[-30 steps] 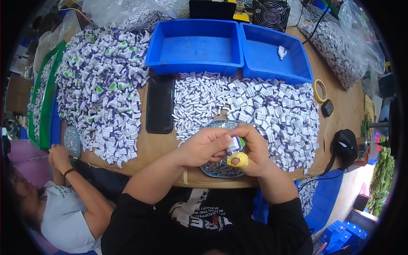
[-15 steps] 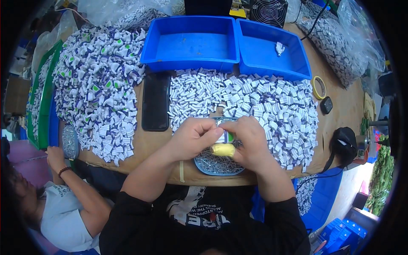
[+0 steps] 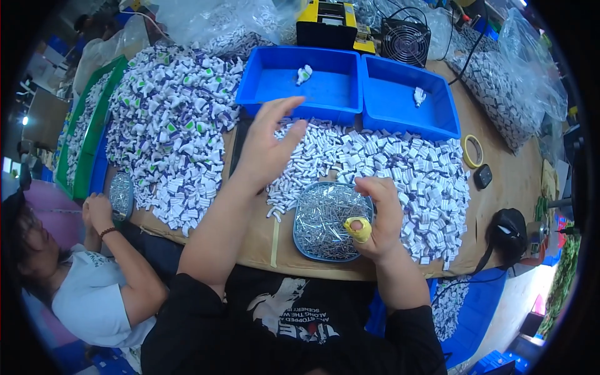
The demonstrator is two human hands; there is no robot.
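My left hand (image 3: 269, 147) is open with its fingers spread, raised over the table just short of the left blue tray (image 3: 262, 94). One small white plastic piece (image 3: 304, 74) lies in that tray. My right hand (image 3: 377, 215) is curled, a yellow cot (image 3: 359, 230) on its thumb, and rests at the right edge of a round dish of metal pins (image 3: 322, 219). Whether it holds anything is hidden. A heap of small white plastic pieces (image 3: 400, 169) spreads behind and to the right of the dish.
A second blue tray (image 3: 431, 122) holds one white piece (image 3: 419, 95). A bigger heap of white pieces with green and purple marks (image 3: 169, 125) fills the left. A tape roll (image 3: 474, 150), fan (image 3: 406, 40) and bagged parts (image 3: 500, 81) sit right. Another person (image 3: 94, 300) works at lower left.
Both hands were together over the pin dish on a small white piece. My left hand has since reached forward and opened, and a white piece now lies in the left blue tray.
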